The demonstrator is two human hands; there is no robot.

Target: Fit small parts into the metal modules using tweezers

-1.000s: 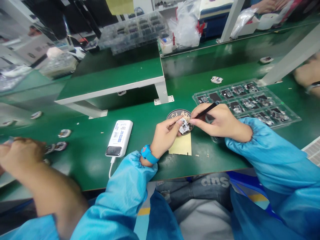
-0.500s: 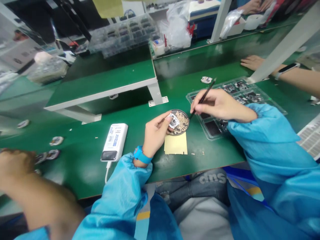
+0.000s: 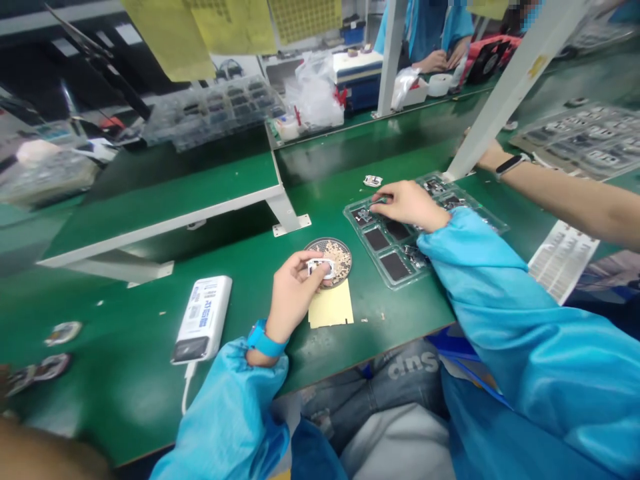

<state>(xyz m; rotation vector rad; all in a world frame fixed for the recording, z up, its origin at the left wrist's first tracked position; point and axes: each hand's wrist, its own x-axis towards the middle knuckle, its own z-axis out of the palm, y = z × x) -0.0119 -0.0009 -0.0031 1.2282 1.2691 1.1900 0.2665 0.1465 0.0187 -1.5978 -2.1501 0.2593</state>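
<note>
In my left hand [image 3: 295,290], a small white-rimmed part [image 3: 321,267] is pinched between thumb and fingers. It is held over the near left side of a round dark dish [image 3: 349,275] of small tan and dark bits. A yellow sticky-note pad [image 3: 330,308] lies partly beneath the dish. My right hand [image 3: 411,203] reaches over a clear plastic tray [image 3: 390,283] with dark squares and small electronic parts in its compartments. Its fingers are bent together at the tray's far left compartment, and what they grip, if anything, is hidden. Another small white part [image 3: 373,181] lies beyond the tray.
A white power bank [image 3: 203,320] with a cable lies left of my left hand. Several loose parts [image 3: 63,333] are at the far left. A raised green shelf [image 3: 200,180] stands behind. Another person's arm [image 3: 560,183] crosses at the right, past a white post [image 3: 500,113].
My right hand has moved from beside the dish to the tray's far left compartment, and the thin black stick it held is out of sight. My left hand has turned the part. The view has shifted right.
</note>
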